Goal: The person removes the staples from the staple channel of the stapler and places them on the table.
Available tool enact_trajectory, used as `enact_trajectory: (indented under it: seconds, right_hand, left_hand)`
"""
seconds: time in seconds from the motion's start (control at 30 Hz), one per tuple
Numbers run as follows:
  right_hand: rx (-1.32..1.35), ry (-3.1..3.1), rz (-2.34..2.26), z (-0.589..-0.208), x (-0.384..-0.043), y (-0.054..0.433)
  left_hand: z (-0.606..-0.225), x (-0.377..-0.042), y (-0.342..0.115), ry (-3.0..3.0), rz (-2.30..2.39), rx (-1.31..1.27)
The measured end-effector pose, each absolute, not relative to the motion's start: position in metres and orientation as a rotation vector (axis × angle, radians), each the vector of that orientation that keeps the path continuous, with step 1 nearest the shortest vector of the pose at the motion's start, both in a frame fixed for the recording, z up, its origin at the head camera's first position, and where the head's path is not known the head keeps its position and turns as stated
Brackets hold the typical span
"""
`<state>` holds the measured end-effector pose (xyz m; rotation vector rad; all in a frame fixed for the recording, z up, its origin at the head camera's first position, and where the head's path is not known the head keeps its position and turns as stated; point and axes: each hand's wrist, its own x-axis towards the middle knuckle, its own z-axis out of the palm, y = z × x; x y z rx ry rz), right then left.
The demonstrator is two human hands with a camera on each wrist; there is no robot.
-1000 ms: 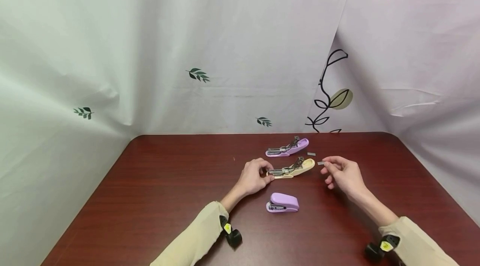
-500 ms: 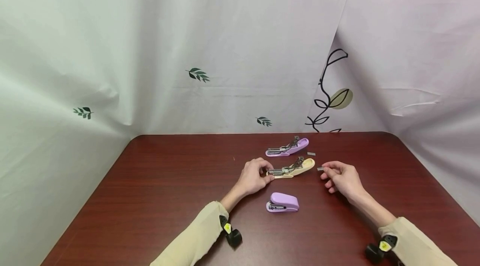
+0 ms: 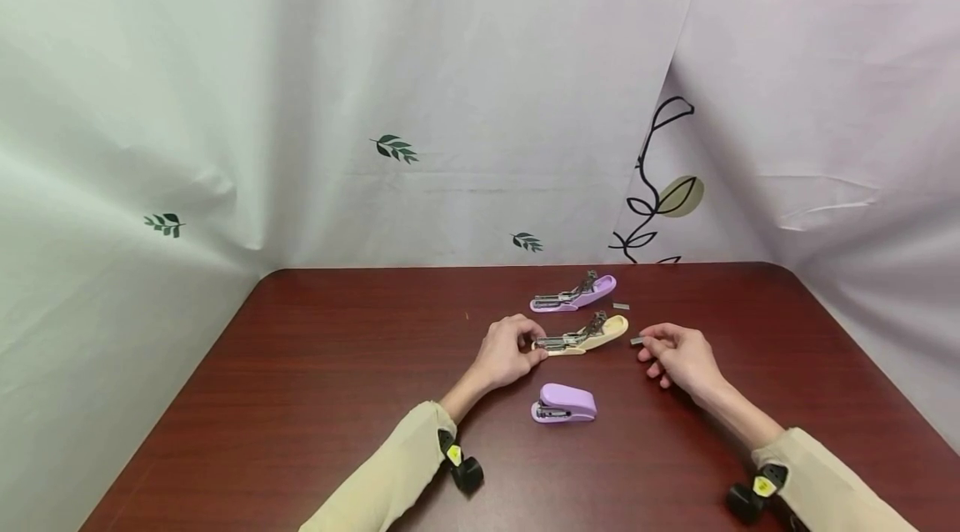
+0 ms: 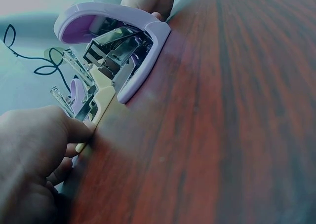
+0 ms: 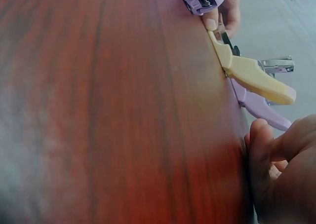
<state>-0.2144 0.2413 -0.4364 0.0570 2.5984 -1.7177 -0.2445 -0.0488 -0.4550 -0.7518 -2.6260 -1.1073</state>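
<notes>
My left hand (image 3: 506, 351) grips the front end of a cream stapler (image 3: 603, 333) between thumb and fingers. That stapler lies opened wide on the table, its metal magazine exposed. To its right, my right hand (image 3: 684, 358) pinches a small strip of staples (image 3: 637, 341) between thumb and index finger, a little apart from the stapler's raised end. Behind the cream one lies an opened purple stapler (image 3: 596, 290), with another staple strip (image 3: 621, 306) on the table beside it. Nearer to me sits a closed purple stapler (image 3: 566, 404). In the right wrist view the pinched strip is hidden.
The dark red wooden table (image 3: 337, 399) reaches back to a pale fabric curtain (image 3: 465, 98) printed with leaves. Both forearms carry black wrist cameras, the left camera (image 3: 468, 474) being close to the tabletop.
My right hand has moved slightly toward me with the staple strip, which now tilts a little. The left hand stays on the cream stapler, and the other staplers have not moved.
</notes>
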Motion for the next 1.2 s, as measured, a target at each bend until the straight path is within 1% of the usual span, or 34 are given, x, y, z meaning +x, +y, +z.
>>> enact_trajectory:
  seconds: [0.57, 1.2]
  right_hand:
    - [0.007, 2.649, -1.617, -0.4325, -0.2139, 0.2383]
    - [0.031, 2.662, -1.553, -0.4302, -0.2138, 0.237]
  left_hand:
    - [-0.4571, -0.2452, -0.0492, -2.614, -1.108, -0.755]
    - [-0.4569, -0.2445, -0.0486, -2.616, -1.099, -0.751]
